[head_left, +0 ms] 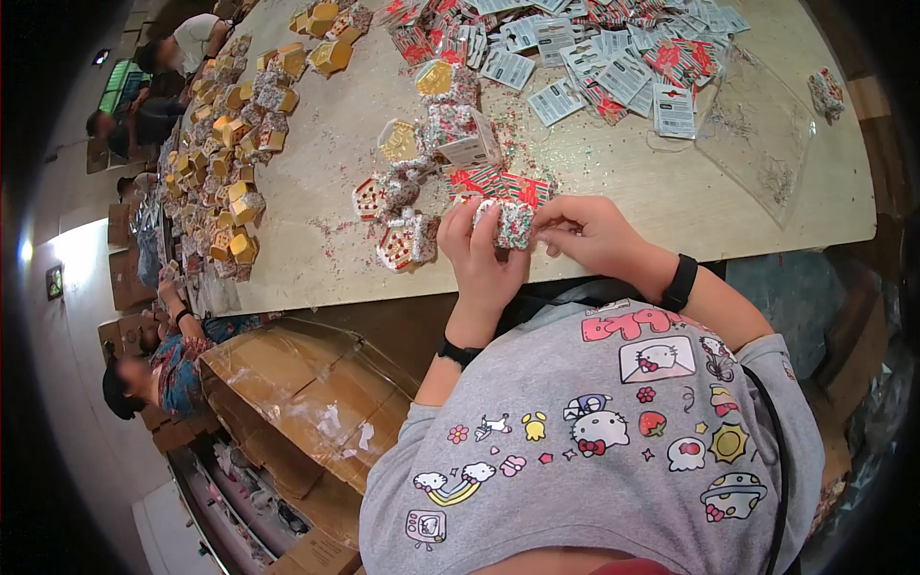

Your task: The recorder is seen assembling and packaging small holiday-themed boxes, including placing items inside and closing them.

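My left hand [477,251] is closed around a small ornament [516,226] coated in white, red and green beads, near the table's front edge. At its right side the fingertips of my right hand [586,235] are pinched together; whatever is between them is too small to make out. Just beyond my fingers lie red, green and white striped cards [522,189]. To the left sit house-shaped beaded ornaments [402,241] with patterned faces. Farther back, another beaded ornament [434,80] shows a gold hexagonal base, and a white card [470,151] leans by a beaded piece.
Striped and white tags [623,77] are heaped at the far side. A clear plastic sheet [757,134] with thin strings lies to the right. Many gold-based ornaments [230,134] cover the table's left part. A cardboard box [297,393] and a seated person [177,374] are at left.
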The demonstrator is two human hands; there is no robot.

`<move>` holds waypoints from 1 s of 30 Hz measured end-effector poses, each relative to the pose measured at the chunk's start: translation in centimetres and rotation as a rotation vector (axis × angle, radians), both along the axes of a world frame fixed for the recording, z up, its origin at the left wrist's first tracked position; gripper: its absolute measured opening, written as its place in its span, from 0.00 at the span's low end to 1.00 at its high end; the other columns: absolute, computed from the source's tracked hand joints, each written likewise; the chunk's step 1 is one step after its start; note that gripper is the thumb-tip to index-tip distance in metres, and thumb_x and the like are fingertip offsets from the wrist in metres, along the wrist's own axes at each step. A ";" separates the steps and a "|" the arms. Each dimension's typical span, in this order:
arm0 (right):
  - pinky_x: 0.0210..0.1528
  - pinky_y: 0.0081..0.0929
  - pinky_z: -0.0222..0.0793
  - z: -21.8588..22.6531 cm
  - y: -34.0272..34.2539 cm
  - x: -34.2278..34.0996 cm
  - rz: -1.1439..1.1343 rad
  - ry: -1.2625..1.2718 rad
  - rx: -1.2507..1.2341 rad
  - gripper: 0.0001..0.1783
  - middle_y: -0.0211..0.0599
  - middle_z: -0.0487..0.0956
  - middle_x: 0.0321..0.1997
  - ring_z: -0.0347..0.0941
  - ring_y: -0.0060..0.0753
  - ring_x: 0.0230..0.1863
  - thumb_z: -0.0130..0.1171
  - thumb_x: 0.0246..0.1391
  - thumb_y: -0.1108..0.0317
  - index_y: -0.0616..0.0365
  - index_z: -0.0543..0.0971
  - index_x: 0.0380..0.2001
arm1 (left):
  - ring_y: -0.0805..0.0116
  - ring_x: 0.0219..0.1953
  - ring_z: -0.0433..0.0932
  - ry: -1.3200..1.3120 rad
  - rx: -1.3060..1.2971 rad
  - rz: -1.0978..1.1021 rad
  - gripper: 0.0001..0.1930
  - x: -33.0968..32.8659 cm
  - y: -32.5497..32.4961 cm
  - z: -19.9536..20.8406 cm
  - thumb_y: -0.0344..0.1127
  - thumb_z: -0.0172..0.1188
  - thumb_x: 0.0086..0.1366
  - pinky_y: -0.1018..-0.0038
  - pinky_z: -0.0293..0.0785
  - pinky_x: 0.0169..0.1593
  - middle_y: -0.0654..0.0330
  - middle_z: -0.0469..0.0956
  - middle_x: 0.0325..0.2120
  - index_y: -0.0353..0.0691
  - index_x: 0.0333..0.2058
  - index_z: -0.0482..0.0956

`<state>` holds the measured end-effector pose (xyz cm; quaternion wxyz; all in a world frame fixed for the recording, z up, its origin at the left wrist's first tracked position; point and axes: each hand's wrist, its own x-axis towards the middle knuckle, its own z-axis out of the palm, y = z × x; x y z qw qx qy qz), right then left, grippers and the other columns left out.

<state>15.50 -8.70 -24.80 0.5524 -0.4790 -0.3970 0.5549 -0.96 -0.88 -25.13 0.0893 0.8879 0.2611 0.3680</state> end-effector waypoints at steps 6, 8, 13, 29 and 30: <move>0.32 0.18 0.68 -0.6 -0.1 0.2 -0.003 -0.026 0.084 0.07 0.32 0.76 0.27 0.72 0.19 0.29 0.58 0.47 0.78 0.63 0.77 0.32 | 0.49 0.51 0.61 -0.025 0.014 -0.013 0.29 0.0 -0.2 0.1 0.34 0.66 0.46 0.57 0.58 0.53 0.51 0.64 0.49 0.42 0.48 0.67; 0.32 0.17 0.68 -0.2 -0.1 0.3 -0.002 -0.069 0.151 0.06 0.31 0.75 0.27 0.71 0.19 0.30 0.59 0.46 0.78 0.62 0.77 0.30 | 0.49 0.51 0.61 -0.018 0.052 -0.032 0.28 0.0 -0.3 0.4 0.34 0.66 0.46 0.56 0.58 0.53 0.51 0.64 0.49 0.42 0.48 0.67; 0.30 0.15 0.64 0.0 0.2 0.4 -0.112 -0.185 0.238 0.07 0.29 0.71 0.31 0.67 0.17 0.28 0.62 0.44 0.76 0.61 0.75 0.28 | 0.47 0.52 0.60 0.010 0.046 0.003 0.27 -0.5 -0.2 0.5 0.35 0.64 0.47 0.55 0.57 0.53 0.49 0.63 0.49 0.41 0.47 0.67; 0.28 0.18 0.63 -0.2 0.1 0.0 -0.108 -0.255 0.160 0.04 0.30 0.68 0.26 0.65 0.19 0.25 0.56 0.49 0.76 0.61 0.73 0.30 | 0.50 0.54 0.63 0.614 0.005 0.225 0.20 -3.3 3.8 6.0 0.35 0.58 0.45 0.53 0.58 0.54 0.53 0.70 0.46 0.37 0.40 0.74; 0.28 0.19 0.63 -0.2 0.0 0.1 -0.100 -0.267 0.163 0.04 0.31 0.68 0.26 0.66 0.20 0.25 0.56 0.49 0.76 0.62 0.74 0.30 | 0.50 0.53 0.64 0.642 -0.034 0.230 0.20 -3.3 4.3 6.1 0.36 0.60 0.45 0.55 0.59 0.54 0.52 0.70 0.46 0.36 0.39 0.74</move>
